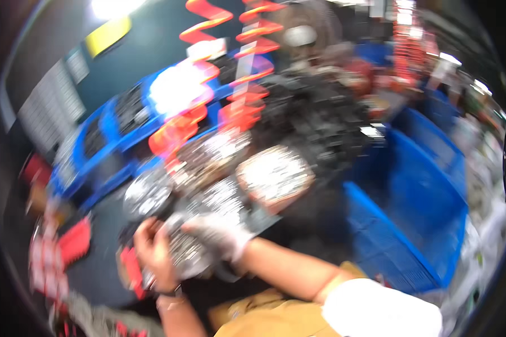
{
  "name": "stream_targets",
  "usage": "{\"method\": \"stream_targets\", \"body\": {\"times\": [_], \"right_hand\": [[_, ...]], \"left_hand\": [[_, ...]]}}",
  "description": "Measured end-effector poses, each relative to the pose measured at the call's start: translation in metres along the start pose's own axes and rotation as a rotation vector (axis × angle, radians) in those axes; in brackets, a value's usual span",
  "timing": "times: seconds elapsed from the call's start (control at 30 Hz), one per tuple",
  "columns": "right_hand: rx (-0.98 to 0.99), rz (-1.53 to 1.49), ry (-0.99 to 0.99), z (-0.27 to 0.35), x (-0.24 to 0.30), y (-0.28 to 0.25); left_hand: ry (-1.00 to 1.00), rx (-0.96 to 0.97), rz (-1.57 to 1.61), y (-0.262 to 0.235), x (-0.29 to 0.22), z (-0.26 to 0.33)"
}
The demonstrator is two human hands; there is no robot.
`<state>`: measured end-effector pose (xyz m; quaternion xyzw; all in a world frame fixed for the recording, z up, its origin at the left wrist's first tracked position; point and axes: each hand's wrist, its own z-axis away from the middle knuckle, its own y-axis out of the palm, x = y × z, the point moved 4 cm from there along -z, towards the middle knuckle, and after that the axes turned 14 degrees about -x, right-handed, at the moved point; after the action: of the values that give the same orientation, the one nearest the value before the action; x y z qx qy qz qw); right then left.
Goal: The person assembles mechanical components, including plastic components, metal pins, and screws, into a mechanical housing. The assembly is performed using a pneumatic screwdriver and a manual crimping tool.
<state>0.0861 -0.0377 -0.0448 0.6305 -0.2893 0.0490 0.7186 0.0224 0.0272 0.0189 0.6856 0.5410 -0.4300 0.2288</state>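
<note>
Motion smears the whole head view. My left hand (154, 251), bare with a dark band at the wrist, is low at the centre-left with its fingers curled inward; what lies in them is too blurred to name. Just right of it is my right hand (218, 236) in a whitish glove, its fingers pointing toward the left hand and smeared. Below and between both hands shows a shiny, clear-looking heap (186, 255), perhaps small parts in plastic. Beyond them stand a round shiny container (148, 194) and a box of glinting pieces (276, 175).
Blue bins (109, 163) with dark contents line the back left. A large blue crate (399, 219) stands at right. Orange coiled hoses (253, 73) hang over the dark table (98, 258). A black heap (315, 118) lies behind. A red object (75, 241) is at left.
</note>
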Motion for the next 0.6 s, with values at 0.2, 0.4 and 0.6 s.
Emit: {"method": "stream_targets", "body": {"times": [0.2, 0.4, 0.6], "right_hand": [[-0.148, 0.319, 0.134, 0.015, 0.073, -0.086], [-0.176, 0.501, -0.039, 0.006, 0.07, -0.092], [-0.179, 0.528, -0.023, 0.014, 0.078, -0.095]], "left_hand": [[0.187, -0.232, -0.18, 0.076, 0.017, 0.063], [0.115, -0.231, -0.08, 0.081, 0.039, 0.056], [-0.176, -0.19, 0.247, 0.093, 0.061, 0.064]]}}
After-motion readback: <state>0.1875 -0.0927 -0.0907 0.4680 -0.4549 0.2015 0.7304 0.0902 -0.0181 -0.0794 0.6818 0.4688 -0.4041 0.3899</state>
